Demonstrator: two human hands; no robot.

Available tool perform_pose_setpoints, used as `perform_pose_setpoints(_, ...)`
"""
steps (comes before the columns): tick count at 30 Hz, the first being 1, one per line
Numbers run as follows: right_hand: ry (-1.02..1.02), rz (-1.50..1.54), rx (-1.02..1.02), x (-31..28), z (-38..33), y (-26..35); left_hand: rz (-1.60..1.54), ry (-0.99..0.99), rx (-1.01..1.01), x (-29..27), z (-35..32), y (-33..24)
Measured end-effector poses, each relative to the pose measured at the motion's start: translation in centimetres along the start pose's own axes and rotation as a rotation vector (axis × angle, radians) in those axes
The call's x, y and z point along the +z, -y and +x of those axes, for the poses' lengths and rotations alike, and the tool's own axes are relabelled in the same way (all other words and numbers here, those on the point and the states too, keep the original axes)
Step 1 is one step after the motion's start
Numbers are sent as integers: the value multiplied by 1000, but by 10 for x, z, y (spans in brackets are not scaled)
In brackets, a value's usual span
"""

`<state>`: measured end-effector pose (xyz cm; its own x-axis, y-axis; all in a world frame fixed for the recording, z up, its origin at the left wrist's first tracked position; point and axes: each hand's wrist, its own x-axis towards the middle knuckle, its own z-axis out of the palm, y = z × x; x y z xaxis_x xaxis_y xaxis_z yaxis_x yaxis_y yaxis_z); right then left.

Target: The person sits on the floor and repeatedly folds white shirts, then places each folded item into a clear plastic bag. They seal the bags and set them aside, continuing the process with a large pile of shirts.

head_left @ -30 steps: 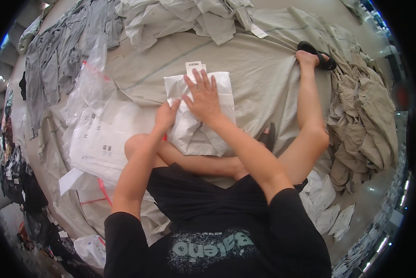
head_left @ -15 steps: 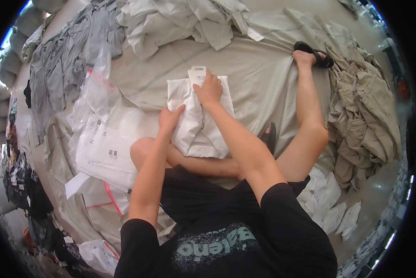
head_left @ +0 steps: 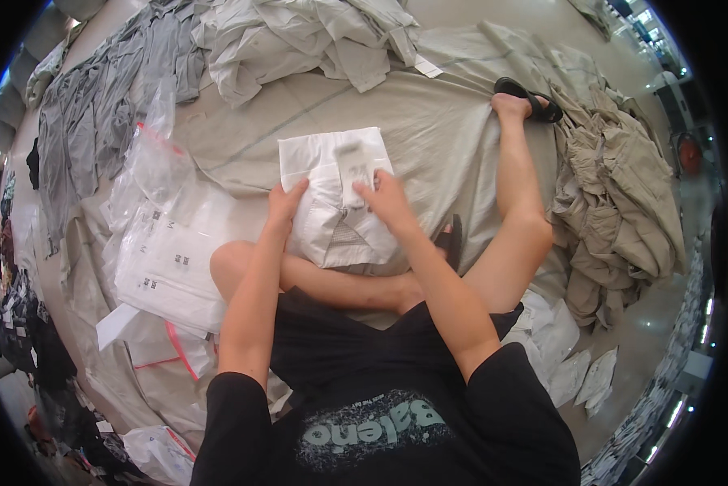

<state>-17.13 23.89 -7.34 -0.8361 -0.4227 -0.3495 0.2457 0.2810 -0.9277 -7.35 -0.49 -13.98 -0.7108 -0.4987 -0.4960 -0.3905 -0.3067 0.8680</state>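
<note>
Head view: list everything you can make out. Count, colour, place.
Folded garment: 1, white, centre
Tag: 1, white, over garment
Plastic bags: several, clear, some red-edged, left
Corner heap: 1, grey, upper left
Far heap: 1, off-white, top
Side heap: 1, tan, right
Dark heap: 1, mostly black, far left
Ground sheet: 1, beige, underneath
Sandals: 2, black, on feet
T-shirt: 1, black, bottom
Legs: 2, bare, around garment
Left hand: 1, bare, garment's left edge
Right hand: 1, bare, holding tag

passable: sheet [head_left: 453,154] between white garment [head_left: 319,202] and right shin [head_left: 519,166] | blocked left: plastic bags [head_left: 165,267] | blocked ahead: clothes pile [head_left: 295,44]
</note>
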Motion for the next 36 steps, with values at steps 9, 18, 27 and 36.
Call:
perform_pose_setpoints(9,-379,-736,-110,-11,-8,-29,-85,161,-276,-4,-44,-7)
perform_pose_setpoints(18,95,243,140,-38,19,-54,99,-12,281,30,-58,17)
perform_pose_setpoints(27,-209,-102,-20,-27,14,-68,814,-180,373,62,-85,14)
perform_pose_setpoints(36,73,260,-124,26,-20,-8,828,-243,622,109,-111,28)
